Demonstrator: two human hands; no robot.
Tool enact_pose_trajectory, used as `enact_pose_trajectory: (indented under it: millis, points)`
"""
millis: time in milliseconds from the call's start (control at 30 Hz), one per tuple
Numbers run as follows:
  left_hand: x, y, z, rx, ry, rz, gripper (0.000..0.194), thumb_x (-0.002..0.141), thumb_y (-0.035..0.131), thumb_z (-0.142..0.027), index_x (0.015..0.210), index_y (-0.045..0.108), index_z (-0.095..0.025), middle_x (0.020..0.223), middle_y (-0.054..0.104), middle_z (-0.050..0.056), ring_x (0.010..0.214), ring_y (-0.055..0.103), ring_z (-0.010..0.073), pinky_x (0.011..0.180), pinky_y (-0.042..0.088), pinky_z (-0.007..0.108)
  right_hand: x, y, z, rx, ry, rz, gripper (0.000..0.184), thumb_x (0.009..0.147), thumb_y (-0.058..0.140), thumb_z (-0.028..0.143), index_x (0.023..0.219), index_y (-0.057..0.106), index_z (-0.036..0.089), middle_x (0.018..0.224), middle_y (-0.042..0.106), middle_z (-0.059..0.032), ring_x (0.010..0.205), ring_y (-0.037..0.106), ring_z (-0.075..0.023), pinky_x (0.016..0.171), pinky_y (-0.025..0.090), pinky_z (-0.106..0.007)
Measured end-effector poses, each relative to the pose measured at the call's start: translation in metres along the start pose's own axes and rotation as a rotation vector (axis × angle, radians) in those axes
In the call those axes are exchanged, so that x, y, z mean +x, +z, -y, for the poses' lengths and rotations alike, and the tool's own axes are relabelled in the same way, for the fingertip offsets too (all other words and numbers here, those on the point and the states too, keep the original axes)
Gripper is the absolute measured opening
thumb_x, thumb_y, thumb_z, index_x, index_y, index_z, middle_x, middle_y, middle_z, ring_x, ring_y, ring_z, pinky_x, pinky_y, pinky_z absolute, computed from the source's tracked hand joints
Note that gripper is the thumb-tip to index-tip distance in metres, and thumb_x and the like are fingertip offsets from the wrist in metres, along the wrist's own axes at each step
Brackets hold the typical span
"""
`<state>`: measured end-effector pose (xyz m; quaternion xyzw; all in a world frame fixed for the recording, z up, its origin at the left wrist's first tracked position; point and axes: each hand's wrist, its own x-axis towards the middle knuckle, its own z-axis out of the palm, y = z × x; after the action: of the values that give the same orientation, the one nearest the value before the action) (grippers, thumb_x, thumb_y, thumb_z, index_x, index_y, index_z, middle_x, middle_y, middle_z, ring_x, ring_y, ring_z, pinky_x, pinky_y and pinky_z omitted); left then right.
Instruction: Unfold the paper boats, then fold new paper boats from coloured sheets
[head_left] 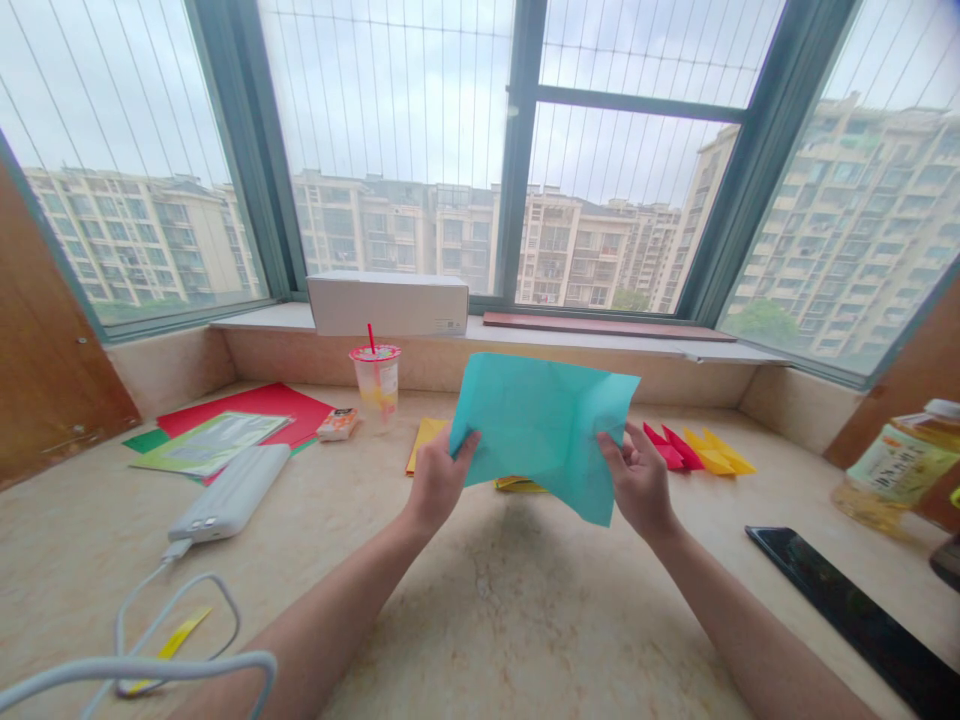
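I hold a creased teal sheet of paper up in the air above a marble counter. My left hand pinches its lower left edge, thumb on the front. My right hand grips the lower right edge with its fingers curled behind the sheet. Yellow paper lies on the counter just behind the sheet, partly hidden by it.
Folded red and yellow paper pieces lie at the right. A drink cup with a red straw, a small box, red and green sheets, a white power bank with cable, a dark phone and a bottle surround me.
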<state>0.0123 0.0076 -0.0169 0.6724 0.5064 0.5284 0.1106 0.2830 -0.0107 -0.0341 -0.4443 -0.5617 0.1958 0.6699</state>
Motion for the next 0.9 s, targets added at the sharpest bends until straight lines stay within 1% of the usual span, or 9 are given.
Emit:
enact_pose_trajectory:
  millis: [67,100,233,333,400,533,733,900]
  points:
    - [0.005,-0.002,0.005,0.019,-0.063,-0.033,0.042,0.087,0.054,-0.048,0.064,0.064,-0.014,0.056,0.058,0.000,0.054,0.052,0.0154,0.051,0.036,0.024,-0.002,0.001,0.003,0.060,0.013,0.030,0.033,0.085,0.065,0.045,0.109,0.061,0.022,0.073,0.070,-0.0023,0.056,0.061,-0.0163,0.048,0.049,-0.026]
    - [0.006,-0.004,0.007,0.033,-0.078,-0.046,0.043,0.086,0.054,-0.048,0.060,0.062,-0.015,0.053,0.054,-0.001,0.052,0.049,0.0142,0.050,0.033,0.023,-0.004,0.002,0.004,0.078,0.017,0.044,0.032,0.085,0.065,0.044,0.108,0.061,0.022,0.075,0.071,-0.0027,0.056,0.062,-0.0162,0.048,0.049,-0.026]
    - [0.009,-0.006,0.011,0.078,-0.060,-0.076,0.043,0.084,0.055,-0.046,0.054,0.056,-0.016,0.050,0.045,-0.004,0.051,0.042,0.0113,0.050,0.029,0.022,-0.012,0.006,0.007,0.126,0.018,0.120,0.029,0.086,0.065,0.043,0.106,0.062,0.023,0.078,0.072,-0.0030,0.058,0.064,-0.0165,0.049,0.052,-0.026]
    - [0.006,-0.005,0.010,0.100,-0.021,-0.089,0.045,0.084,0.055,-0.046,0.051,0.051,-0.016,0.048,0.039,-0.005,0.049,0.037,0.0102,0.049,0.027,0.022,-0.017,0.009,0.008,0.157,0.021,0.183,0.028,0.086,0.065,0.044,0.106,0.061,0.023,0.074,0.071,-0.0015,0.055,0.064,-0.0156,0.048,0.052,-0.026]
    - [0.003,-0.003,0.008,0.101,0.035,-0.069,0.045,0.085,0.053,-0.045,0.051,0.050,-0.016,0.048,0.038,-0.005,0.050,0.036,0.0100,0.049,0.026,0.022,-0.018,0.010,0.008,0.163,0.010,0.192,0.028,0.086,0.066,0.044,0.105,0.061,0.023,0.070,0.070,-0.0006,0.053,0.063,-0.0151,0.047,0.052,-0.026]
    - [-0.002,-0.002,0.002,0.079,0.128,-0.017,0.046,0.089,0.050,-0.044,0.053,0.050,-0.016,0.051,0.042,-0.004,0.052,0.038,0.0103,0.049,0.026,0.022,-0.015,0.008,0.008,0.158,-0.020,0.153,0.027,0.085,0.066,0.044,0.101,0.061,0.023,0.070,0.070,-0.0008,0.054,0.063,-0.0155,0.047,0.051,-0.026]
    - [-0.005,-0.002,-0.001,0.045,0.164,0.039,0.047,0.091,0.049,-0.044,0.054,0.054,-0.017,0.052,0.047,-0.002,0.053,0.043,0.0125,0.051,0.031,0.022,-0.013,0.007,0.005,0.090,0.012,0.145,0.027,0.085,0.064,0.049,0.095,0.060,0.023,0.067,0.067,-0.0008,0.059,0.064,-0.0194,0.050,0.053,-0.030]
    - [-0.008,-0.001,-0.003,0.007,0.201,0.094,0.045,0.093,0.048,-0.042,0.056,0.056,-0.017,0.055,0.052,-0.001,0.054,0.046,0.0132,0.054,0.034,0.023,-0.013,0.007,0.003,0.056,0.013,0.144,0.028,0.085,0.063,0.051,0.092,0.061,0.023,0.064,0.066,0.0001,0.058,0.063,-0.0191,0.050,0.050,-0.030]
